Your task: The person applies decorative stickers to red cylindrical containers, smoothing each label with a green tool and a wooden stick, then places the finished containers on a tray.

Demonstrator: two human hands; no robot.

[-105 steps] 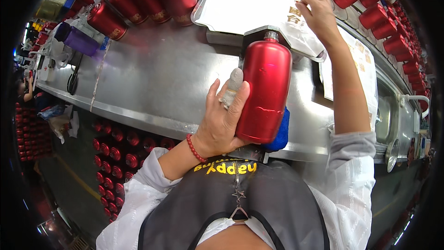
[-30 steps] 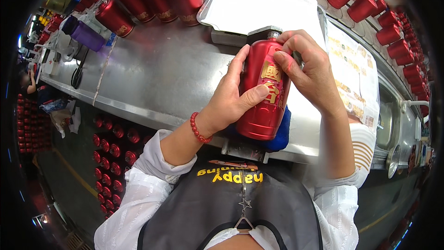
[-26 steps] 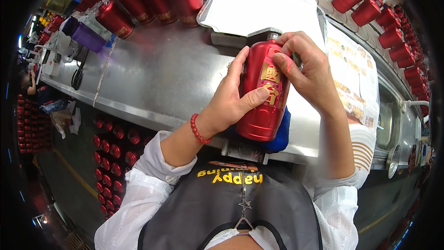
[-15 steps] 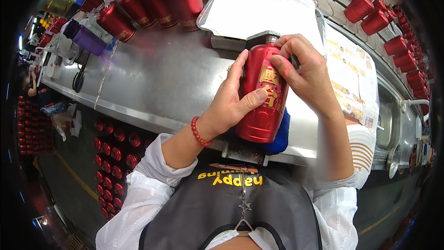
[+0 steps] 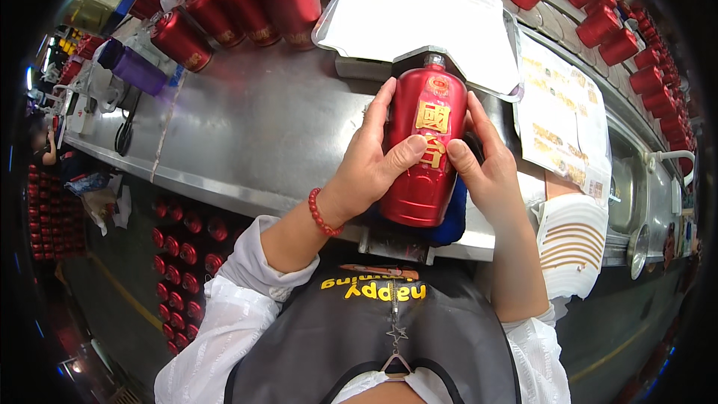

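A glossy red bottle (image 5: 416, 206) with raised gold characters lies tilted, its neck pointing away from me. Near its shoulder is a small round emblem. My left hand (image 5: 372, 170) clasps the left side, with the thumb across the front beside the lower character. On the opposite side my right hand (image 5: 489, 167) cups the bottle, its thumb at the right edge of the lettering. Under the base shows a blue cloth (image 5: 455, 218). A dark angled holder (image 5: 406, 53) surrounds the neck end. The fingertips behind the bottle are hidden.
A tray covered with white paper (image 5: 419, 15) is just beyond the bottle. To its right lie printed sheets with gold patterns (image 5: 557, 116). Several red bottles (image 5: 292, 4) and a purple bottle (image 5: 134, 67) stand at the left on the steel table (image 5: 247, 120). A sink (image 5: 622, 194) is far right.
My right hand has moved down from the bottle's shoulder, opening from a pinch to cup the right side. The emblem its fingers covered now shows. My left hand stays in place.
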